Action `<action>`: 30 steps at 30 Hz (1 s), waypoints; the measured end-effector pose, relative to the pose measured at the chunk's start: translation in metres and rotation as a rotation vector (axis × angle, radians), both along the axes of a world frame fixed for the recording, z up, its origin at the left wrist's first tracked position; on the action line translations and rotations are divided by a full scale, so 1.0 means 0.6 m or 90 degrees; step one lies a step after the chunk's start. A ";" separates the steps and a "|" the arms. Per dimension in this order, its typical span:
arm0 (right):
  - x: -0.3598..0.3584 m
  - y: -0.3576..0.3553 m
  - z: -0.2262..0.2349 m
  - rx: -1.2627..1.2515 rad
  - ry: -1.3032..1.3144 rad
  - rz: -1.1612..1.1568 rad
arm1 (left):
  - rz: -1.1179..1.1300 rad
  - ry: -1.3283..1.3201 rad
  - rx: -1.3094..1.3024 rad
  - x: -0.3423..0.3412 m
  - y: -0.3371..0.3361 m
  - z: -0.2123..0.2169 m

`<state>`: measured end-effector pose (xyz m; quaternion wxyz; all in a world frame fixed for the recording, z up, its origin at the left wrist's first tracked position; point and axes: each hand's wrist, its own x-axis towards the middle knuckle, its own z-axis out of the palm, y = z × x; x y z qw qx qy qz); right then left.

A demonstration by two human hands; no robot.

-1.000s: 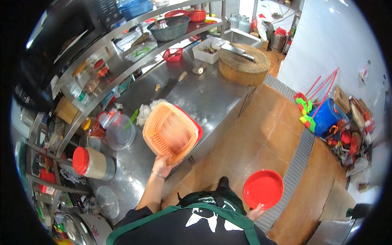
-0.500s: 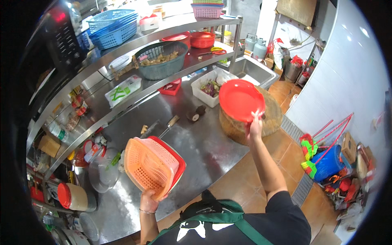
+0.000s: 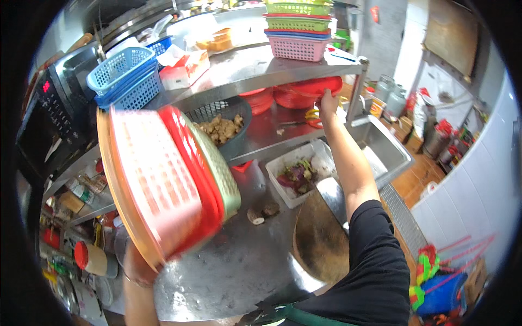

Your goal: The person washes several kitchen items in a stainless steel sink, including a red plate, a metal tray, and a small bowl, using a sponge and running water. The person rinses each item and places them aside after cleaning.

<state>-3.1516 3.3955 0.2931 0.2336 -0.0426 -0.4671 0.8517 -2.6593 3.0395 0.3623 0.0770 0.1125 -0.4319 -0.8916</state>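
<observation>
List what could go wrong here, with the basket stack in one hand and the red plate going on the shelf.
1. The left hand grips the tilted stack of baskets only at its lower edge, so the stack may slip or fan apart.
2. The right hand holds the red plate at full reach by the shelf edge, beside other red dishes; it may knock them or drop toward the sink.

Steel counter bearing a round wooden chopping block at four o'clock, white tub of vegetables at centre, two small root pieces beside.
</observation>
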 end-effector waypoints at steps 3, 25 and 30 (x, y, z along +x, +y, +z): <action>-0.049 -0.017 0.001 -0.054 -0.019 0.160 | -0.089 0.030 -0.018 -0.120 0.043 0.113; 0.430 -0.020 0.015 -0.871 0.037 0.814 | 0.210 0.249 -0.446 -0.291 0.204 0.106; 0.594 -0.235 0.050 -1.267 -0.047 0.750 | 0.218 0.118 -0.567 0.047 0.248 -0.147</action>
